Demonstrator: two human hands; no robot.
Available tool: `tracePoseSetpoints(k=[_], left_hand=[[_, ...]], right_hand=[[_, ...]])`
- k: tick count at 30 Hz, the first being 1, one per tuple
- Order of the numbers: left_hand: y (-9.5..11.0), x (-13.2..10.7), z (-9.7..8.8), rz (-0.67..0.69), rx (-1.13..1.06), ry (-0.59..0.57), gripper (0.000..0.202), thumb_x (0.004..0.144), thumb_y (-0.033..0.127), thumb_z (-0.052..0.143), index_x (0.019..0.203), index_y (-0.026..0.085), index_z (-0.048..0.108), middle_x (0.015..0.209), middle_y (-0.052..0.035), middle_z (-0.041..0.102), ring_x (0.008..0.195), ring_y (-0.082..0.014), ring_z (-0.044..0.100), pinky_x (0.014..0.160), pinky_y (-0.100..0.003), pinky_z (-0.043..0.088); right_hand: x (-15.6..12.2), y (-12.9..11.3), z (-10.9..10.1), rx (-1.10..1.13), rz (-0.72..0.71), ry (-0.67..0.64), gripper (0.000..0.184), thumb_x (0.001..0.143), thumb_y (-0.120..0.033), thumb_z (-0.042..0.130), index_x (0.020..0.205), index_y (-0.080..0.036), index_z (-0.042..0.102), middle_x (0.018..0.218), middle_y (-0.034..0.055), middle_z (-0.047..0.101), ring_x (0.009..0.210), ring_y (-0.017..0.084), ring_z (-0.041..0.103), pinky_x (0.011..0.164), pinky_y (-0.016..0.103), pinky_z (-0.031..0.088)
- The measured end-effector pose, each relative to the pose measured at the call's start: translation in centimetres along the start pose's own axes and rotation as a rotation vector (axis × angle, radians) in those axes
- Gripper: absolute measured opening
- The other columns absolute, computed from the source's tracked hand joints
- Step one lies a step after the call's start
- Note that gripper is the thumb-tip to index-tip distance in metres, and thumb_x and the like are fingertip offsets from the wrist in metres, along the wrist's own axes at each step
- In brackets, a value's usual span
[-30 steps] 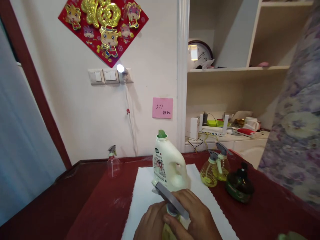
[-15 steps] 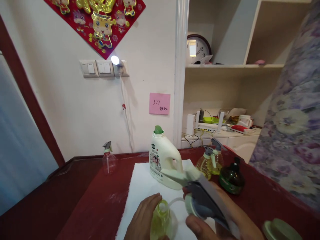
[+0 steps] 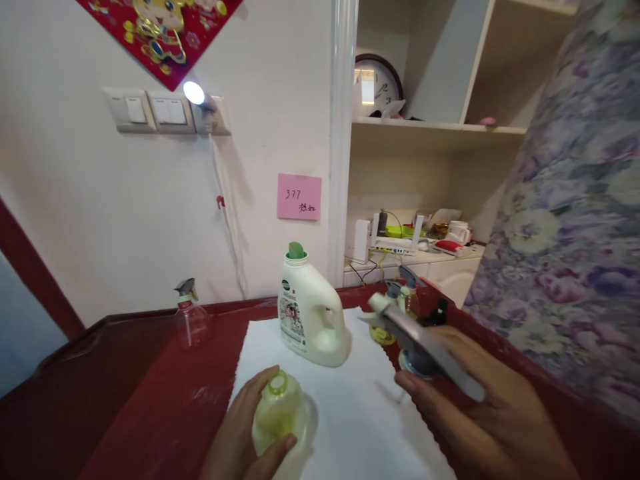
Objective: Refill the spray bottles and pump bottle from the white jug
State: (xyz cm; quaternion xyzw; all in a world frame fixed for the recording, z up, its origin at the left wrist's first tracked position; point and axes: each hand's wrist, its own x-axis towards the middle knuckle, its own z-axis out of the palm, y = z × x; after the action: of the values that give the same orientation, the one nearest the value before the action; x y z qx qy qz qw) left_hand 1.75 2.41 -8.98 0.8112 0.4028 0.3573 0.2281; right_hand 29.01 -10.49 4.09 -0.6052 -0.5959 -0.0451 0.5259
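Note:
My left hand (image 3: 240, 433) is wrapped round a small yellow-green bottle (image 3: 279, 411) with its neck open, standing on a white cloth (image 3: 350, 413). My right hand (image 3: 480, 407) grips the grey trigger spray head (image 3: 425, 340), lifted off to the right of the bottle, its thin tube hanging below. A cream detergent jug (image 3: 310, 310) with a green cap stands just behind, on the cloth's far edge.
A red table (image 3: 130, 393) carries a clear spray bottle (image 3: 187, 317) at the back left and more spray bottles (image 3: 405, 303) behind my right hand. A floral-patterned cloth (image 3: 570, 220) fills the right side. Shelves with a clock (image 3: 377, 83) lie beyond.
The spray head has come off the small bottle and moved right and up in my right hand. The view has shifted, so everything sits further left.

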Motion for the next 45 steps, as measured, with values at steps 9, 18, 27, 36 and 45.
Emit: tracePoseSetpoints(k=[9,18,27,36,45], left_hand=[[-1.9,1.3,-1.3,-0.107,0.001,0.045,0.066,0.078,0.053,0.071,0.134,0.029,0.048,0.141,-0.0116,0.058,0.129,-0.0353,0.055,0.107,-0.056,0.048],[-2.5,2.2,0.2,-0.161,-0.046,0.037,0.066,0.078,0.048,0.068,0.135,0.021,0.048,0.141,-0.0160,0.056,0.130,-0.0353,0.053,0.109,-0.056,0.044],[-4.4,1.0,1.0,-0.131,-0.086,0.058,0.065,0.077,0.041,0.072,0.136,0.024,0.050,0.141,-0.0138,0.059,0.132,-0.0363,0.054,0.111,-0.054,0.043],[-6.5,0.3,1.4,-0.054,-0.102,0.016,0.071,0.074,0.028,0.072,0.141,0.027,0.048,0.144,-0.0126,0.058,0.134,-0.0360,0.052,0.113,-0.053,0.042],[-6.0,-0.3,1.8,-0.089,-0.114,0.011,0.079,0.070,0.017,0.071,0.144,0.022,0.045,0.151,-0.0140,0.050,0.141,-0.0352,0.044,0.118,-0.051,0.035]], right_hand=[[-4.4,8.4,4.4,-0.611,0.031,-0.600,0.028,0.078,-0.015,0.062,0.100,-0.028,0.073,0.092,0.0058,0.071,0.085,0.028,0.068,0.072,0.039,0.051],[-5.9,9.6,5.3,-0.619,0.220,-0.868,0.030,0.069,-0.013,0.068,0.096,-0.022,0.074,0.104,0.0114,0.074,0.100,0.036,0.068,0.084,0.050,0.051],[-0.1,8.9,5.0,-0.126,0.190,-0.425,0.046,0.090,-0.050,0.056,0.126,-0.023,0.064,0.127,0.0115,0.067,0.118,0.030,0.062,0.100,0.045,0.047],[6.2,8.7,15.4,0.301,0.207,-0.276,0.068,0.083,-0.043,0.065,0.142,-0.018,0.046,0.130,0.0112,0.066,0.113,0.026,0.064,0.096,0.040,0.050],[5.7,8.8,20.0,0.391,0.366,0.024,0.077,0.073,-0.058,0.070,0.134,-0.014,0.053,0.120,0.0132,0.069,0.101,0.028,0.065,0.086,0.039,0.053]])
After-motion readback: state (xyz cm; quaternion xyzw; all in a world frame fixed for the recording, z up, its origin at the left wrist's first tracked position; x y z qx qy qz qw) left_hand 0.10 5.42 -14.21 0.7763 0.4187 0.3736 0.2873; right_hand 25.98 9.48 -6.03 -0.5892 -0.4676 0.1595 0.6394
